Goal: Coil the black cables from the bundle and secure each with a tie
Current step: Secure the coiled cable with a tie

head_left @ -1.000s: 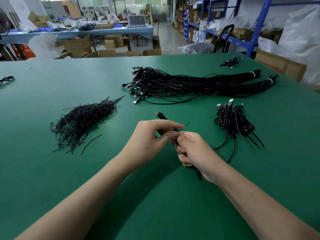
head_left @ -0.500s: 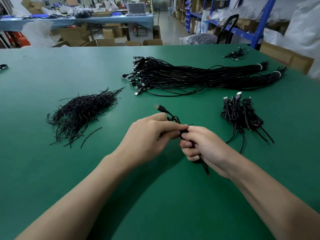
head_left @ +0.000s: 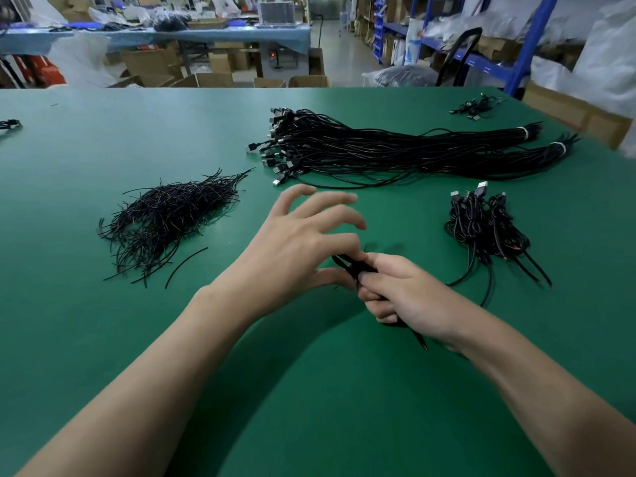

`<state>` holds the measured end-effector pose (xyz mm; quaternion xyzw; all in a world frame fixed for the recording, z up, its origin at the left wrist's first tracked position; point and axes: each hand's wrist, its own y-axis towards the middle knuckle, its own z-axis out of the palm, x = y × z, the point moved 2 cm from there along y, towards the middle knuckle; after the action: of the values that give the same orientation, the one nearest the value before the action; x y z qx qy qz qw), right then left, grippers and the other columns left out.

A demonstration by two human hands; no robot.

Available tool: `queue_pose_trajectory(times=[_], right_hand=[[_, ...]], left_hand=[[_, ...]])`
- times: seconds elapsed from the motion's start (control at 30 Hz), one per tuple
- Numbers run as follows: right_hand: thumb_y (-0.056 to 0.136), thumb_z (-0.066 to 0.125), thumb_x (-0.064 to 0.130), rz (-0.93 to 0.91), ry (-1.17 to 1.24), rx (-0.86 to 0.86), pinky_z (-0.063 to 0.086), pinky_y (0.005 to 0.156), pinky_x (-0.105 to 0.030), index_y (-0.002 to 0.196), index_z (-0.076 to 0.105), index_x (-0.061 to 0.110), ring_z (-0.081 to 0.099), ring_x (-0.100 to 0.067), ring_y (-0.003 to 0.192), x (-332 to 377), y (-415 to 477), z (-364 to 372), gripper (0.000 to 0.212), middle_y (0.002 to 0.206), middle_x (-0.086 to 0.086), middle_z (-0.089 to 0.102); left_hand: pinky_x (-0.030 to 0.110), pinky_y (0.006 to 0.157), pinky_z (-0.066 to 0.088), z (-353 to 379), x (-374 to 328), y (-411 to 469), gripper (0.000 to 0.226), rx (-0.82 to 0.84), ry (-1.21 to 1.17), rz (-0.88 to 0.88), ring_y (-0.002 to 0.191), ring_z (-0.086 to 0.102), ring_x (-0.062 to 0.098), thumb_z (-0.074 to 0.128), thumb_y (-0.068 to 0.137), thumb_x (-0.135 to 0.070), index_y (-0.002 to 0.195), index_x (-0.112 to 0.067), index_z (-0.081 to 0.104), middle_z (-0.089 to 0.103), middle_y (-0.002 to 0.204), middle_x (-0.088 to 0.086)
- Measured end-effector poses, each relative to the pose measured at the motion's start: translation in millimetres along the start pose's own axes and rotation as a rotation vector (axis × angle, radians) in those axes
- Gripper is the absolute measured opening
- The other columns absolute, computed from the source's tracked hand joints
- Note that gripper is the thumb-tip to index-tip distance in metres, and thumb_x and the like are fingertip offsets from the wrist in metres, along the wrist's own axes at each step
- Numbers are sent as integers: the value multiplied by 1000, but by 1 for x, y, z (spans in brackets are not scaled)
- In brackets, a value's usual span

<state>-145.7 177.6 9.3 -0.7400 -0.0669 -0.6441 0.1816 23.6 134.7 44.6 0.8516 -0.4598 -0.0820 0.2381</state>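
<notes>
Nearest you, at the middle of the bench (head_left: 103,339), your right hand (head_left: 406,294) has the coiled cable (head_left: 354,266) clamped, fingers (head_left: 377,299) curled tight round its waist. The coil lies on a diagonal. Its bare tail pokes out under your palm toward the near edge, a little to the right, and its looped end points away toward the far left corner.

Your left hand (head_left: 299,246) is right beside it, with the fingers (head_left: 330,201) fanned wide, blurred and gripping nothing I can make out. The thumb tip sits at the looped end, though I can't tell whether it touches. The tie itself is too thin to see.

Here's the danger, by my reading. Only your right hand holds those loops, so if you slacken it before the tie is properly twisted, the coil will spring open and you'll be winding again. A loose twist could also slide off that looped end.

Further out, toward the left edge, the tie pile (head_left: 168,222) waits with one stray tie (head_left: 187,266) just beside it. Toward the right edge lie the finished coils (head_left: 481,228), plugs pointing at the far edge. Beyond them, the uncoiled bundle (head_left: 395,153) stretches across toward the far right corner, with plenty left in it.
</notes>
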Motion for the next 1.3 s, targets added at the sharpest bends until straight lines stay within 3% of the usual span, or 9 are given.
queue_pose_trajectory(times=[0.1,0.17,0.23,0.43,0.77,0.9,1.03,1.2,1.3], right_hand=[[110,31,9,2,-44,-6,12,56,-33,121,46,-10,23,-9,51,-2,-1,-1,27,65,5,33],[110,34,10,-8,-98,-40,18,53,-30,121,50,-6,28,-9,51,-3,-2,-3,26,69,0,40],[109,38,12,-26,-165,-67,26,51,-26,116,56,2,35,-9,50,-5,-1,-3,22,70,0,47],[106,45,18,-53,-265,-144,36,45,-21,100,55,17,48,-12,49,-11,2,-7,12,67,6,61],[95,63,43,-198,-768,-307,48,59,-39,87,59,30,56,-9,56,-8,0,-12,15,65,4,63],[98,59,39,-223,-752,-271,54,67,-41,88,59,30,64,-7,64,-8,-2,-12,14,67,10,66],[98,55,46,-196,-596,-259,41,52,-29,80,61,29,51,-3,49,-8,-1,-9,26,68,9,69],[99,58,42,-136,-522,-248,37,50,-29,75,60,21,45,-10,48,-6,-1,-8,32,58,5,63],[102,54,36,-168,-538,-228,30,47,-23,75,57,19,39,-8,46,-5,-3,-8,31,54,7,54]], left_hand=[[37,109,37,4,-1,0,29,40,-117,-25,99,69,13,73,87,-48,100,-23,71,73,101,-14],[33,94,46,7,-2,-1,27,49,-171,-74,85,68,21,76,87,-42,98,-17,71,74,93,-10],[39,81,51,7,-4,-3,25,61,-212,-114,81,65,26,75,89,-37,97,-13,71,73,90,-5],[42,85,49,5,-7,-1,25,93,-227,-149,88,63,27,67,97,-34,105,-10,71,71,96,1],[31,90,42,13,-5,-4,32,155,-16,-85,95,66,19,46,106,-43,115,-23,68,70,104,-7],[34,81,46,14,-7,-4,26,115,50,-14,81,68,20,50,105,-37,105,-19,69,69,91,-5],[36,79,47,12,-9,-5,23,98,63,4,75,65,21,50,106,-32,100,-17,66,66,84,-4],[35,88,44,11,-13,-4,29,76,47,-2,85,66,20,45,107,-36,101,-18,66,66,88,-5],[36,85,47,6,-12,-5,29,-4,-4,-15,84,68,20,58,98,-42,92,-19,74,71,84,-5]])
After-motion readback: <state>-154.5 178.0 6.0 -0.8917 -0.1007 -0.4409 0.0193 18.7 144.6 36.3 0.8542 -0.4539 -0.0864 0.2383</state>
